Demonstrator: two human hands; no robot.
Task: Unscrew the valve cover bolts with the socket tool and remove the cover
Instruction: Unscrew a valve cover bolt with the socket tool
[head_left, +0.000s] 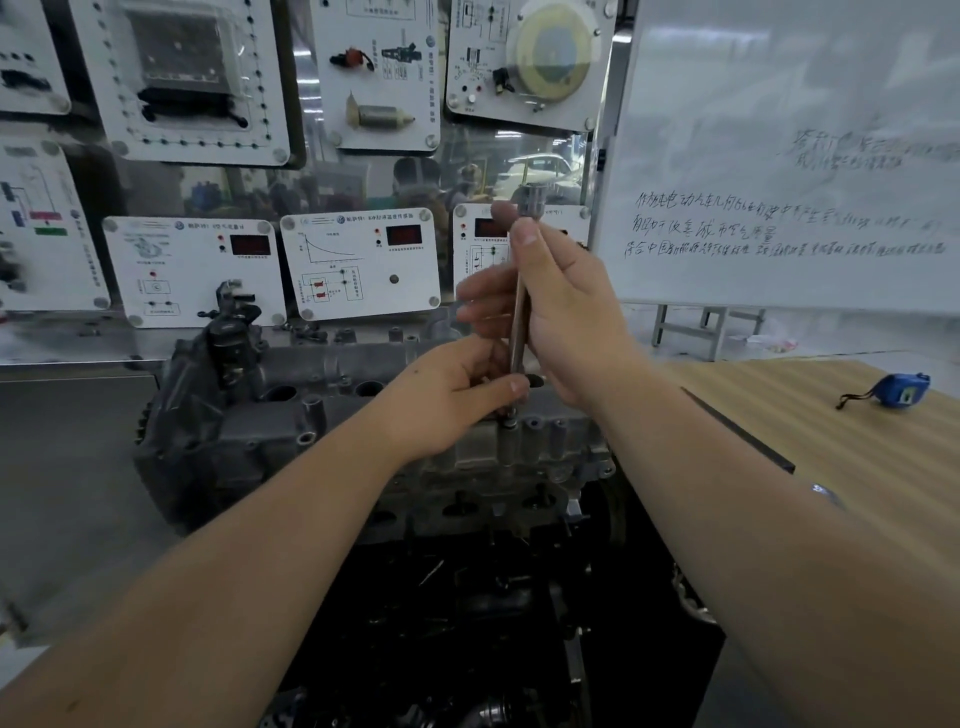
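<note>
The right grip (550, 306) is clamped on the upright socket tool (519, 332); its lower end, at the valve cover (322, 410), is pinched by the left grip (457, 395).

The socket tool (519, 312) is a long slim metal shaft with a thicker cylindrical head at its top, standing nearly upright. Its lower tip sits on a bolt (510, 423) at the near edge of the valve cover (322, 410), a grey, grimy casting with round plug holes.
</note>
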